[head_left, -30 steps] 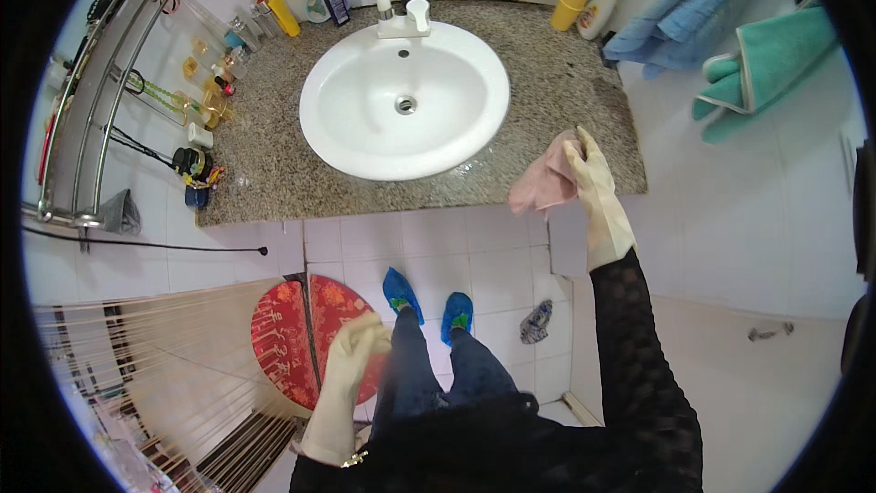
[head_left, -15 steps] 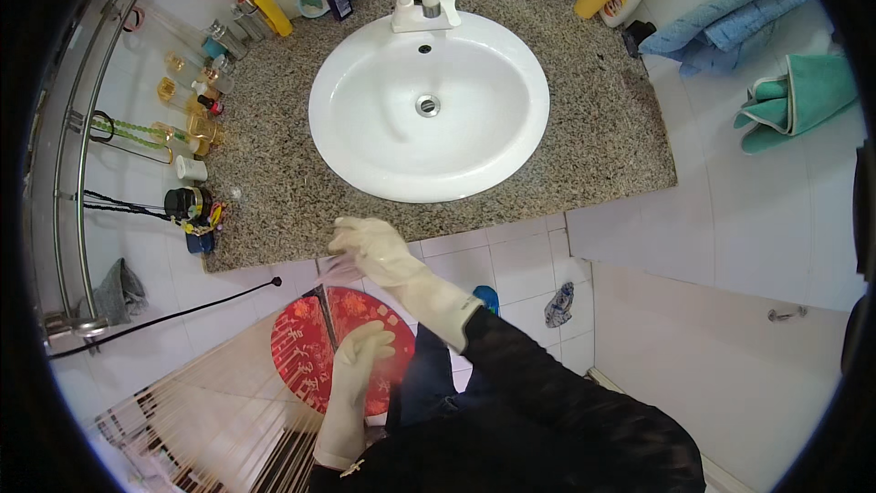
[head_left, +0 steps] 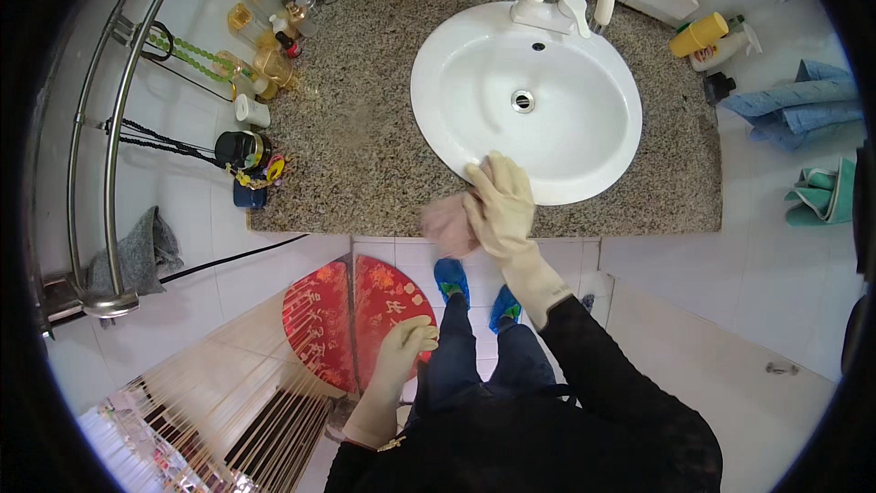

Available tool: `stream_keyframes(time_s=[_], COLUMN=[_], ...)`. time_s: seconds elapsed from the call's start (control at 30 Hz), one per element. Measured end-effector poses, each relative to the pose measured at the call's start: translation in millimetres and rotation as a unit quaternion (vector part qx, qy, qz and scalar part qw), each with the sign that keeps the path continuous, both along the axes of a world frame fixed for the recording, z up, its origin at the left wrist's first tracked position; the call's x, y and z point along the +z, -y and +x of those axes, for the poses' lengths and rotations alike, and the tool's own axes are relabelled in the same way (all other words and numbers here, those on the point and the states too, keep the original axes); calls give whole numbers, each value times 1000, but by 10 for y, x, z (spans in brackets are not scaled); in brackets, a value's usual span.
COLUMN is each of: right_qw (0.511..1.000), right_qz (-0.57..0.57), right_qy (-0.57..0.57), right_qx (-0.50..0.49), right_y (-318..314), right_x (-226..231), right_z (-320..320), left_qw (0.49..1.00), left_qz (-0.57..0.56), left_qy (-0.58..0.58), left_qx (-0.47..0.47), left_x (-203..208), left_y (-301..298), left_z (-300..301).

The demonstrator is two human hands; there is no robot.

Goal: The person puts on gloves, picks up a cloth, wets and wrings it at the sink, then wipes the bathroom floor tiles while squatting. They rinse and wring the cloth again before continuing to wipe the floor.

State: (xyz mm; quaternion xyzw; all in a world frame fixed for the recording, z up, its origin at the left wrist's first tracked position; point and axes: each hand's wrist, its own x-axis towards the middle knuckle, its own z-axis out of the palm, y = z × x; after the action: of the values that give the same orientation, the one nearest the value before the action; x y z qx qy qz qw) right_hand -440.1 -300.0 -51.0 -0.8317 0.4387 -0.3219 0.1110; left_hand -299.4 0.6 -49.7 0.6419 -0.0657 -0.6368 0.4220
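Observation:
My right hand [head_left: 502, 205], in a cream rubber glove, presses a dull pink cloth [head_left: 449, 225] onto the front strip of the speckled granite counter [head_left: 356, 160]. Its fingertips reach the near rim of the white oval sink [head_left: 584, 184]. Part of the cloth lies hidden under the palm, and its loose end is slightly blurred. Lower down, my left hand [head_left: 406, 347], gloved alike, hangs below the counter with loosely bent fingers and nothing visible in them. Behind it is a round red mat [head_left: 315, 319] with printed decoration.
Bottles [head_left: 274, 64] and jars [head_left: 242, 151] line the counter's left side. A white faucet [head_left: 557, 9] rises behind the sink. At the right are a yellow canister [head_left: 700, 35], a spray bottle [head_left: 725, 47], blue cloths [head_left: 794, 110] and green gloves [head_left: 821, 194]. A metal rack [head_left: 114, 155] stands left.
My right hand has moved rightward along the counter's front with the cloth, up to the sink rim. The whole view has shifted; my left hand stays low, near the red mat.

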Motion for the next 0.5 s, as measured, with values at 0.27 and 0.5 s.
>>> stream_keyframes(time_s=[0.27, 0.5], right_qw=[959, 892], right_qz=[143, 35], right_qy=[-107, 27], right_qx=[221, 449], right_y=[1098, 56], right_x=[77, -704], right_z=[2076, 907], left_qw=[1000, 999], left_qz=[13, 8], left_qy=[27, 15], left_qx=[6, -43], left_x=[25, 81], left_y=[-158, 181], left_z=[-34, -193])
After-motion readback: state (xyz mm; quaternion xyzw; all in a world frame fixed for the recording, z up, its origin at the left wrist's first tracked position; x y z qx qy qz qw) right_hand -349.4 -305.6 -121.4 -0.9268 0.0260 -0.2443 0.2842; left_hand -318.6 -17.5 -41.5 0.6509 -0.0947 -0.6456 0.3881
